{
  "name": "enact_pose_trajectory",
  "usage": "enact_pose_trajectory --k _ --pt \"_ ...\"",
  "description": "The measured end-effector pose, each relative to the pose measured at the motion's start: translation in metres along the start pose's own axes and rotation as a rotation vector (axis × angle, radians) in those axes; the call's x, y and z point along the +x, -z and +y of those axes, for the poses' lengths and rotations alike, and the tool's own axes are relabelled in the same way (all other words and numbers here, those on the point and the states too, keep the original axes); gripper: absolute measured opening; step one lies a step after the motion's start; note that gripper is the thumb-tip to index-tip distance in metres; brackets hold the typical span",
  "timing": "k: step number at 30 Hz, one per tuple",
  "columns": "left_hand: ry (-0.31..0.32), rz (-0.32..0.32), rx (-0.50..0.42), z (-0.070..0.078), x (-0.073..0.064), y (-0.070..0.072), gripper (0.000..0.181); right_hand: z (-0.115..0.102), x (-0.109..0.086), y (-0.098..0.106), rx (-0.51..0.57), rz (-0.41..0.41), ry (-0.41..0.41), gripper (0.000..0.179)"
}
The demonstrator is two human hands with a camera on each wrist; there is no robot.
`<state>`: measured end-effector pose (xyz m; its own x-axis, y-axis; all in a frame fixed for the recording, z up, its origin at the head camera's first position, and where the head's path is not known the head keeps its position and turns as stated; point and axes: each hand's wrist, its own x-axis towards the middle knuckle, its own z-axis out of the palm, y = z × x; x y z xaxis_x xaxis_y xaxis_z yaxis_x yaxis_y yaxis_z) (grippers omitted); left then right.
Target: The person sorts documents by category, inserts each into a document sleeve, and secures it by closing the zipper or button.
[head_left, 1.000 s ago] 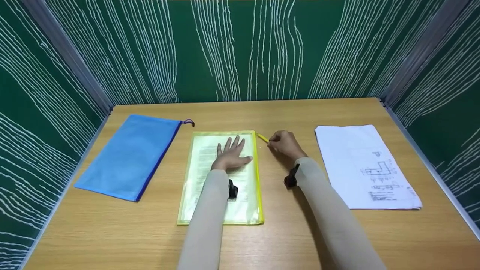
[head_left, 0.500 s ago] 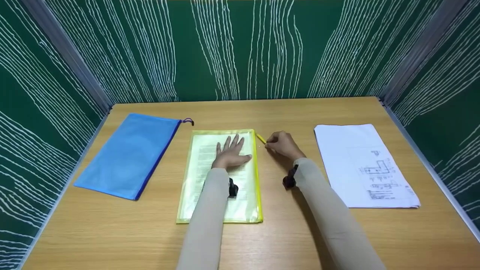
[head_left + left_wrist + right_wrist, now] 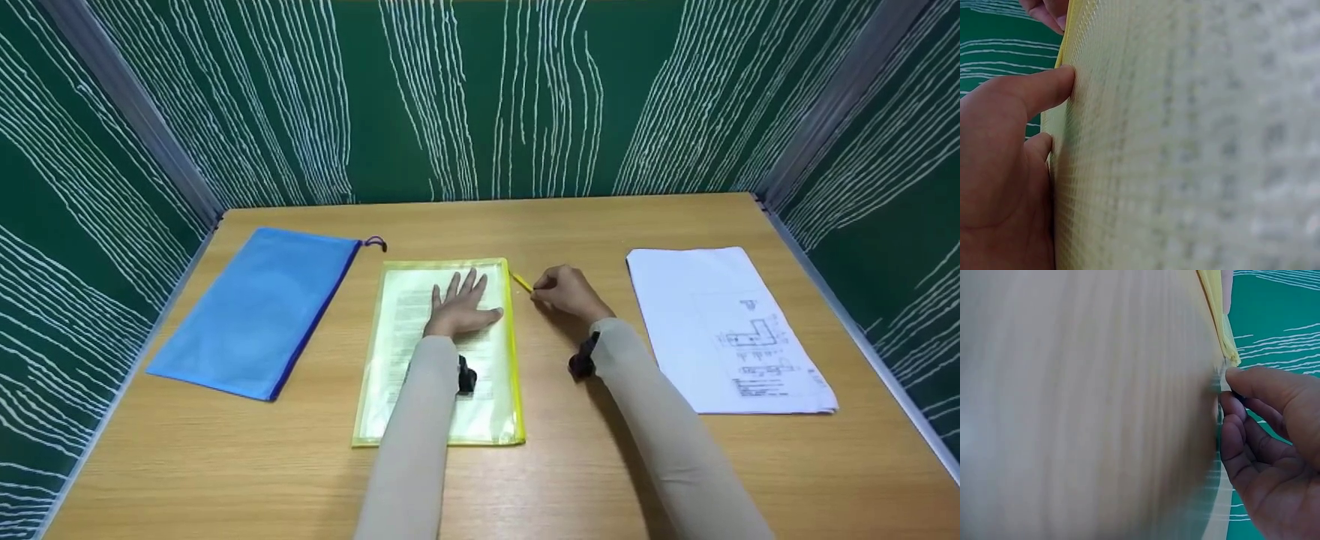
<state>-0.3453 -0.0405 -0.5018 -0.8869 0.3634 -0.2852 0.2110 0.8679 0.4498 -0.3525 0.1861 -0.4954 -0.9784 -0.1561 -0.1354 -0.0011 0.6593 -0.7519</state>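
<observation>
A clear mesh zip pouch (image 3: 487, 416) with yellow edging lies upright on the wooden table, printed sheets showing through it. My left hand (image 3: 459, 311) rests on its upper half, fingers spread; in the left wrist view the left thumb (image 3: 1053, 90) touches the mesh. Just right of the pouch's top right corner, my right hand (image 3: 571, 292) pinches a thin yellow pull strap (image 3: 521, 282) between thumb and forefinger. The strap runs slantwise from that corner to the fingertips. In the right wrist view, the right hand's curled fingers (image 3: 1235, 439) are close to the table surface.
A blue zip pouch (image 3: 259, 315) with a dark cord loop lies slanted on the left. On the right is a stack of white paper (image 3: 682, 315) with a printed drawing. Green panels (image 3: 480, 97) with white wavy lines enclose the table's back and sides.
My right hand has shifted very slightly toward me and left, still pinching the strap. The left hand has stayed in place on the pouch.
</observation>
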Motion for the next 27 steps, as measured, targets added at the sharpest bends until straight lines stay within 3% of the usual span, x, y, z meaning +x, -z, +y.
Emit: enact_pose_trajectory --k 11,27 --pt "0.023 0.038 -0.005 0.002 -0.002 0.000 0.079 0.004 -0.007 0.002 -0.014 -0.020 0.026 0.015" --pt "0.054 0.044 -0.023 0.007 0.000 -0.004 0.078 0.011 -0.015 0.006 -0.016 -0.025 0.031 0.015"
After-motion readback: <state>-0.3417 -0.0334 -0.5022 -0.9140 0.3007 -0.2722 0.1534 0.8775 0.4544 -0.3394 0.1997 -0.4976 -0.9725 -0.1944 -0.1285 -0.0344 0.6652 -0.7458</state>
